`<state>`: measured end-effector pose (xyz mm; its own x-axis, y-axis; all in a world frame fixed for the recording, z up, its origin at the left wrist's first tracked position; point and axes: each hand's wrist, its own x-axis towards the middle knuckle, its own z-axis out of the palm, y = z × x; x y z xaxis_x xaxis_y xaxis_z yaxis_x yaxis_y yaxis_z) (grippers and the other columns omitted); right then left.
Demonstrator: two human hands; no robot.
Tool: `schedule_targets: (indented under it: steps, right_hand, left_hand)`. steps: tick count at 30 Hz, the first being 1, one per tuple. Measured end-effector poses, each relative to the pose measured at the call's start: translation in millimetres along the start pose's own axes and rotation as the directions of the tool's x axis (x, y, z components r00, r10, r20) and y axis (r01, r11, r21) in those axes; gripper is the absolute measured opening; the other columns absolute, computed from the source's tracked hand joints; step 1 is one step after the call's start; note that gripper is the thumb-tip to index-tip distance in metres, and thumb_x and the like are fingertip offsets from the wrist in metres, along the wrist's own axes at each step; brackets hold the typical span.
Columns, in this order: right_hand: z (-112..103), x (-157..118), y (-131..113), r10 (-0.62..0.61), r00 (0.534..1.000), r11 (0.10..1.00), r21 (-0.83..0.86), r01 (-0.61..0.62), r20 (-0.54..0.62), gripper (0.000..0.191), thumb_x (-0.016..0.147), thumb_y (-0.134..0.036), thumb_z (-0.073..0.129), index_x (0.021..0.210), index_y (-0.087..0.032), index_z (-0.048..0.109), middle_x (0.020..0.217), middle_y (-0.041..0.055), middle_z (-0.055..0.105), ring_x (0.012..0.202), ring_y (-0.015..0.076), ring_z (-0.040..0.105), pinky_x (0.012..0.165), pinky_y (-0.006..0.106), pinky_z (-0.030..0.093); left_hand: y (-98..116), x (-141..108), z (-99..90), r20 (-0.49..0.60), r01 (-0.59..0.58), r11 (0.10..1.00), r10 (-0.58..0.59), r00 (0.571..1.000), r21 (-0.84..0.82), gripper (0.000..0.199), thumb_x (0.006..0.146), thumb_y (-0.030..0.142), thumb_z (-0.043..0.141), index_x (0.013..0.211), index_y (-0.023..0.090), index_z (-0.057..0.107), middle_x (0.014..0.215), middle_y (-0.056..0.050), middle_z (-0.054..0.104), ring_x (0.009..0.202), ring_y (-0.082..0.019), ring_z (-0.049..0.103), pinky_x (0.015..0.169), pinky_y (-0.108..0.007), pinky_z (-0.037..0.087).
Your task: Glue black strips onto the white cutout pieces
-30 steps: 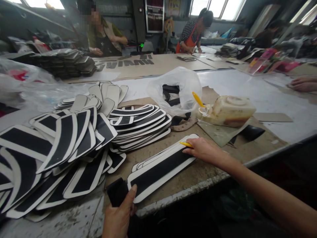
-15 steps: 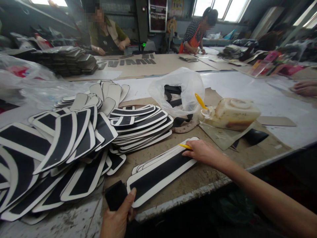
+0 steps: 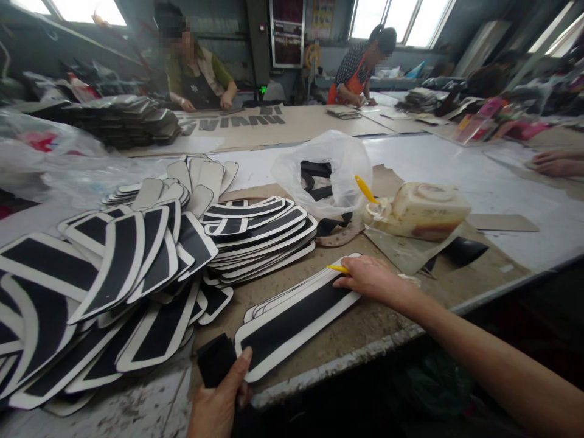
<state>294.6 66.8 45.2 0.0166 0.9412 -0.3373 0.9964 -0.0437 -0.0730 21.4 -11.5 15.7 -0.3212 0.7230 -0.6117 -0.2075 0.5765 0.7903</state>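
A long white panel with a black strip (image 3: 292,325) lies on several similar panels near the table's front edge. My left hand (image 3: 221,389) grips its near corner, thumb on top and the other fingers mostly hidden. Beside that thumb is a folded black piece (image 3: 215,359); whether the fingers hold it too, I cannot tell. My right hand (image 3: 371,277) rests on the panel's far end, its fingers closed around a slim yellow tool (image 3: 338,269). Only the tool's pointed yellow end sticks out to the left.
Piled black-and-white panels (image 3: 123,261) cover the left side, with a neater stack (image 3: 264,243) beside them. Beyond my right hand are a stained plastic jug (image 3: 429,210) with a yellow handle (image 3: 365,189) at its mouth and a clear bag (image 3: 349,164). Two people work across the table.
The view has shifted slightly. Both hands keep their places on the panel, and nothing has been picked up or let go.
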Motion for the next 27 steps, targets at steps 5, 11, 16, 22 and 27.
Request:
schedule_targets:
  steps: [5, 11, 16, 22, 27]
  right_hand:
    - [-11.5, -13.6, 17.5, 0.050, 0.991, 0.999, 0.022, -0.048, -0.122, 0.029, 0.089, -0.044, 0.041, 0.085, -0.019, 0.056, 0.085, 0.0104, 0.066, 0.081, 0.0250, 0.062, 0.065, 0.030, 0.037]
    - [-11.9, -30.6, 37.0, 0.042, 0.968, 0.932, 0.358, 0.051, -0.249, 0.043, 0.090, -0.055, 0.031, 0.072, -0.020, 0.048, 0.067, 0.0023, 0.058, 0.064, 0.0175, 0.055, 0.060, 0.027, 0.036]
    - [2.0, -35.6, 33.5, -0.007, 0.981, 0.802, 0.584, 0.121, -0.194, 0.047, 0.085, -0.060, 0.035, 0.067, -0.019, 0.047, 0.063, -0.0004, 0.051, 0.058, 0.0139, 0.047, 0.054, 0.026, 0.035]
    - [7.7, -53.5, 21.2, -0.009, 0.999, 0.538, 0.842, -0.028, 0.040, 0.041, 0.077, -0.058, 0.053, 0.068, -0.019, 0.042, 0.050, -0.0073, 0.037, 0.041, 0.0067, 0.031, 0.039, 0.021, 0.023]
    - [5.2, -63.7, 14.8, -0.110, 0.994, 0.471, 0.881, 0.046, 0.007, 0.038, 0.080, -0.055, 0.051, 0.074, -0.018, 0.045, 0.054, -0.0075, 0.037, 0.042, 0.0057, 0.029, 0.039, 0.020, 0.021]
  left_hand:
    - [-0.2, -1.2, -2.1, -0.039, -0.011, 1.000, 0.011, 0.999, -0.006, 0.049, 0.047, 0.042, 0.081, 0.042, 0.017, 0.040, 0.039, 0.004, 0.040, 0.041, -0.008, 0.036, 0.041, -0.021, 0.032]
    - [3.4, -5.2, -7.3, -0.014, -0.097, 0.995, 0.097, 0.995, 0.030, 0.049, 0.050, 0.042, 0.078, 0.041, 0.020, 0.036, 0.038, 0.005, 0.036, 0.040, -0.009, 0.034, 0.042, -0.023, 0.030]
    - [5.9, -14.2, -8.6, -0.008, -0.133, 0.991, 0.133, 0.991, -0.006, 0.044, 0.051, 0.041, 0.077, 0.049, 0.019, 0.039, 0.040, 0.007, 0.037, 0.040, -0.009, 0.034, 0.042, -0.023, 0.029]
    - [5.1, -21.2, -11.2, -0.041, -0.138, 0.990, 0.137, 0.990, -0.023, 0.044, 0.047, 0.042, 0.081, 0.059, 0.019, 0.045, 0.042, 0.008, 0.040, 0.041, -0.010, 0.038, 0.042, -0.023, 0.034]
    - [1.0, -22.7, -15.0, -0.057, -0.096, 0.995, 0.095, 0.994, -0.022, 0.041, 0.048, 0.038, 0.083, 0.068, 0.018, 0.054, 0.046, 0.007, 0.043, 0.044, -0.011, 0.043, 0.041, -0.022, 0.035]
